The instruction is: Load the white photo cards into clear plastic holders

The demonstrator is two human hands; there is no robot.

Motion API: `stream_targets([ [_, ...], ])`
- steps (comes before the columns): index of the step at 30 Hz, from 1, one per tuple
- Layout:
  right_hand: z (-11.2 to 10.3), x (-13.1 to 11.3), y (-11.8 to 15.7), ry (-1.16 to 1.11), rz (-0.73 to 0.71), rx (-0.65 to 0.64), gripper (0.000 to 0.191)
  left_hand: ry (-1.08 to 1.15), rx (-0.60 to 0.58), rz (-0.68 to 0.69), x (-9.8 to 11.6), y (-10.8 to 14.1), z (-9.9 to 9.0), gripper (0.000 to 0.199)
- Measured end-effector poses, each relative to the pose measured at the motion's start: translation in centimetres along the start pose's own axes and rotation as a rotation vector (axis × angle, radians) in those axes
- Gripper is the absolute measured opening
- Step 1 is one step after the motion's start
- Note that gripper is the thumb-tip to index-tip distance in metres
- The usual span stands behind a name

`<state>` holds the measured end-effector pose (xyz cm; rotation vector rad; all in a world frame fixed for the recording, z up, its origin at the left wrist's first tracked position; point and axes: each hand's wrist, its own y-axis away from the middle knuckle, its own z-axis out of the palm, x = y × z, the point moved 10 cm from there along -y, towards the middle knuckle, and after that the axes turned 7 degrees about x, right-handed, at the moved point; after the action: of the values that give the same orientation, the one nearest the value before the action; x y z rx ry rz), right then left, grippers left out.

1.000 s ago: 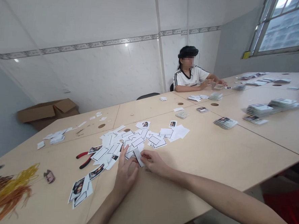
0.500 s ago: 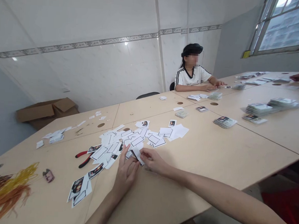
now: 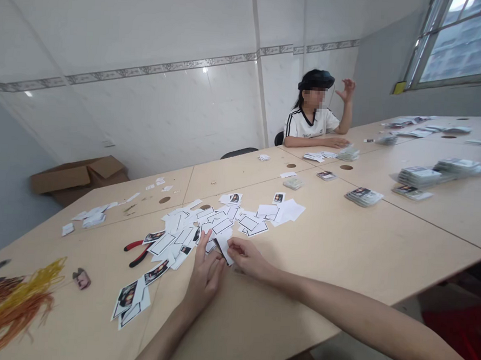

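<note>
Between my two hands a white card (image 3: 223, 245) with a dark edge is held tilted, just in front of the pile. My right hand (image 3: 249, 258) pinches its right side with thumb and fingertips. At the card's lower left end, my left hand (image 3: 207, 267) has its thumb and curled fingers against it, while one finger points up. Beyond the hands spreads a loose pile of cards (image 3: 186, 233), mostly white with black border lines, some showing dark pictures. Several picture cards (image 3: 129, 298) overlap left of my left hand.
Red-and-black handled pliers (image 3: 138, 254) lie partly under the pile. Yellow and orange cords (image 3: 17, 302) and a small pink object (image 3: 81, 279) are at left. Stacks of wrapped cards (image 3: 364, 197) stand at right. Across the table sits a person (image 3: 312, 122); a cardboard box (image 3: 77, 178) is behind.
The person across the table has raised one hand beside the head. Another person's hand at the far right has mostly left view. My hands have barely moved and still hold the card.
</note>
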<state>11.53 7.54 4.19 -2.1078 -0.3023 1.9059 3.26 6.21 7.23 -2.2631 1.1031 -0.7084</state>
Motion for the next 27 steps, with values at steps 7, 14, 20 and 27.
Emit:
stream_targets([
  [7, 0.0, -0.1, 0.1, -0.013, 0.010, 0.021, 0.015, -0.077, 0.030, 0.066, 0.7, 0.0, -0.2, 0.013],
  [14, -0.5, -0.3, 0.1, 0.032, -0.016, 0.063, 0.015, -0.073, 0.050, 0.055, 0.5, 0.0, -0.2, 0.010],
  [20, -1.1, -0.6, -0.2, 0.113, -0.075, 0.107, 0.011, -0.076, 0.072, 0.055, 0.1, 0.0, -0.1, 0.009],
  [27, -1.5, -0.6, -0.4, 0.136, -0.082, 0.129, 0.012, -0.073, 0.085, 0.043, 0.0, -0.1, -0.4, 0.009],
])
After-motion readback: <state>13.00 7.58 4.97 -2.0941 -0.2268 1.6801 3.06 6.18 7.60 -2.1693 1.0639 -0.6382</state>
